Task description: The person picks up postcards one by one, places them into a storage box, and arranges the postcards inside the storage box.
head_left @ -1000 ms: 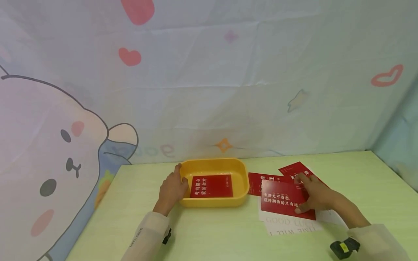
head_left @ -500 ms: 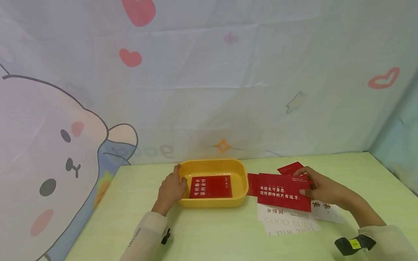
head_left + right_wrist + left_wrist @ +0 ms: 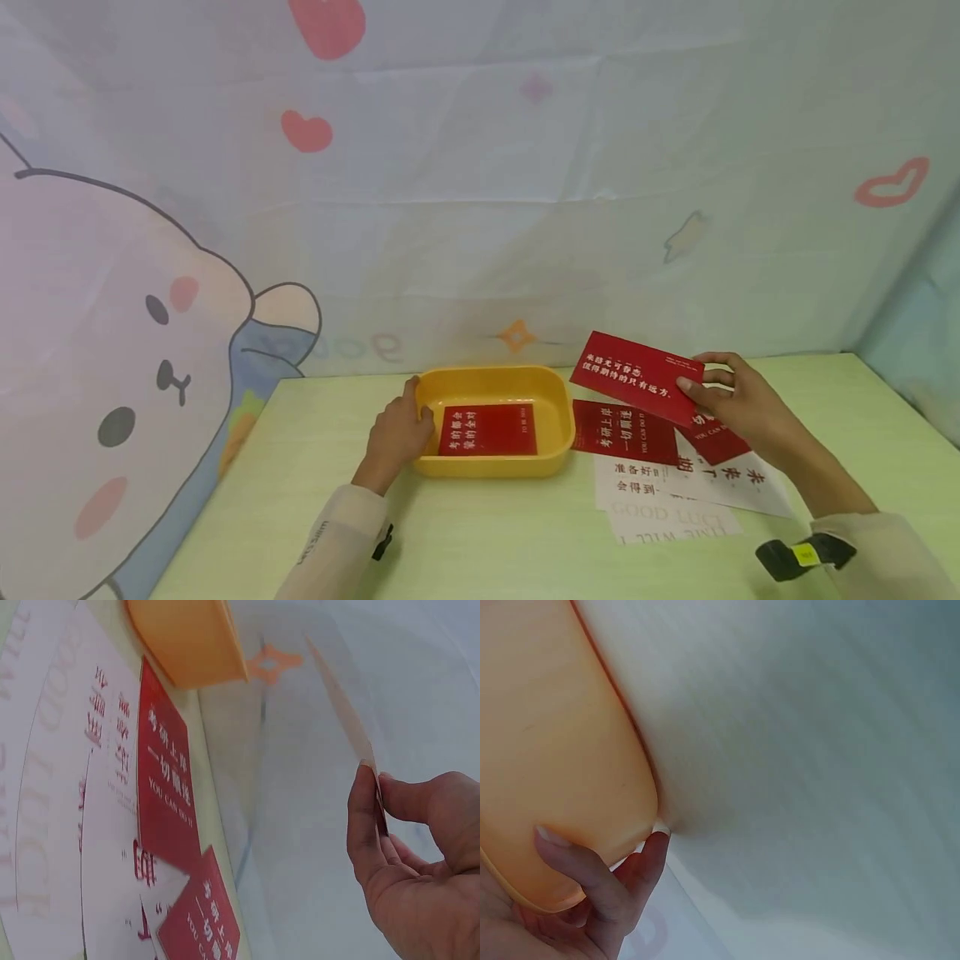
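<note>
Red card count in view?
4: one red card inside the yellow tray, one red card pinched in the right hand, one just right of the tray, one partly behind that hand. More could be hidden.

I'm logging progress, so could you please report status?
Left grip holding yellow tray. Right grip pinching red card above table. Nothing visibly in the way.

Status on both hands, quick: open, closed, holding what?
Left hand: closed on the rim of the yellow tray, thumb inside it.
Right hand: closed, pinching a red card by one end, in the air.
</note>
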Demonstrator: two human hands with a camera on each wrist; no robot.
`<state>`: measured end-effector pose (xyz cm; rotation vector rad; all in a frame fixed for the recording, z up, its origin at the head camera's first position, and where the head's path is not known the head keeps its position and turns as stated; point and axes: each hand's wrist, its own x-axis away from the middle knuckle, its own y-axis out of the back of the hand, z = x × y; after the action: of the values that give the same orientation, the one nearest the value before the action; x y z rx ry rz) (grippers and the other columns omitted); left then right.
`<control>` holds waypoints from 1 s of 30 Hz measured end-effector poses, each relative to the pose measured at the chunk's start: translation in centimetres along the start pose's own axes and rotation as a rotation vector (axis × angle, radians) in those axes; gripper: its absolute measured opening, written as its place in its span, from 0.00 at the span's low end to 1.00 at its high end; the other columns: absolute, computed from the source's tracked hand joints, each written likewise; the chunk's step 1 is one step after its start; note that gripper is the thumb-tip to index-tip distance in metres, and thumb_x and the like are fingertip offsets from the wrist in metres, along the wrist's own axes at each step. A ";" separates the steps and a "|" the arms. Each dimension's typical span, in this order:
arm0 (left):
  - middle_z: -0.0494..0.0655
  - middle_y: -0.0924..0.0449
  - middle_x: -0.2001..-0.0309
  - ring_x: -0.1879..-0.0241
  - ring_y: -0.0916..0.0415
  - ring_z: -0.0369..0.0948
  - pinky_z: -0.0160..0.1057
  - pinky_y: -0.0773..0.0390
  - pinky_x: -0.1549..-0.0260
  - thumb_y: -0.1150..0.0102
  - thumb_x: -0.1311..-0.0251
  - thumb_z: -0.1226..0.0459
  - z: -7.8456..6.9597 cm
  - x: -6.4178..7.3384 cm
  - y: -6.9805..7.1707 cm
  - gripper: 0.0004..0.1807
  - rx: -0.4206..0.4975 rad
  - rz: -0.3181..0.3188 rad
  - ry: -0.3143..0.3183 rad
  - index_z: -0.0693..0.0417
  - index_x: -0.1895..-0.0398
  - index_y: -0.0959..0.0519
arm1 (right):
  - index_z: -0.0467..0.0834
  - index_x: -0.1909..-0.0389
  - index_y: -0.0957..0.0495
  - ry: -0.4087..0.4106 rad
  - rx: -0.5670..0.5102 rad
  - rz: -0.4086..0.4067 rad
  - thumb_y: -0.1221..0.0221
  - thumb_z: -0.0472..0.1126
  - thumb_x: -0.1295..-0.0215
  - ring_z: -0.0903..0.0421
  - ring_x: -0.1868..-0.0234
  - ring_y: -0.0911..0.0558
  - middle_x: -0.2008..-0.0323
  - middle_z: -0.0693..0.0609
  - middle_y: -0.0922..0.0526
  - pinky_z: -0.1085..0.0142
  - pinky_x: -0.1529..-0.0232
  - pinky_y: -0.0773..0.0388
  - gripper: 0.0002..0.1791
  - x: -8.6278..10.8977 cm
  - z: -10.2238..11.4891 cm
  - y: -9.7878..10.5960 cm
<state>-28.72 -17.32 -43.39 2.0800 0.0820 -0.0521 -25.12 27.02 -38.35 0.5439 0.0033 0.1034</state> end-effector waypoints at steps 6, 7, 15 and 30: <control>0.63 0.19 0.53 0.76 0.28 0.46 0.40 0.30 0.81 0.54 0.30 0.57 -0.2 -0.1 0.0 0.32 -0.026 -0.005 0.000 0.55 0.25 0.43 | 0.41 0.26 0.49 0.014 -0.070 -0.023 0.44 0.54 0.29 0.54 0.59 0.16 0.37 0.30 0.32 0.64 0.59 0.15 0.40 -0.5 1.4 -1.3; 0.63 0.19 0.53 0.75 0.27 0.47 0.41 0.29 0.80 0.54 0.29 0.57 -0.2 -0.2 0.0 0.31 -0.030 -0.006 0.001 0.55 0.25 0.43 | 0.41 0.26 0.49 0.012 -0.086 -0.022 0.44 0.54 0.29 0.55 0.60 0.16 0.37 0.29 0.31 0.63 0.59 0.15 0.40 -0.6 1.6 -1.6; 0.63 0.19 0.50 0.70 0.23 0.49 0.46 0.21 0.72 0.57 0.28 0.55 -0.3 -0.2 0.0 0.30 -0.046 -0.008 0.014 0.54 0.25 0.42 | 0.44 0.25 0.49 -0.001 -0.207 0.048 0.42 0.52 0.30 0.53 0.56 0.16 0.34 0.32 0.33 0.60 0.58 0.14 0.40 -1.8 2.7 -4.2; 0.62 0.19 0.47 0.63 0.19 0.52 0.52 0.18 0.63 0.57 0.28 0.55 0.0 -0.5 -0.3 0.31 -0.033 -0.022 0.016 0.54 0.25 0.42 | 0.44 0.24 0.50 0.005 -0.344 0.206 0.44 0.41 0.28 0.52 0.52 0.18 0.31 0.34 0.39 0.59 0.51 0.16 0.36 -2.9 4.9 -7.4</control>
<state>-29.23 -17.16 -43.61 2.0464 0.1146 -0.0473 -27.17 17.95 -38.06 0.1984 -0.0647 0.3003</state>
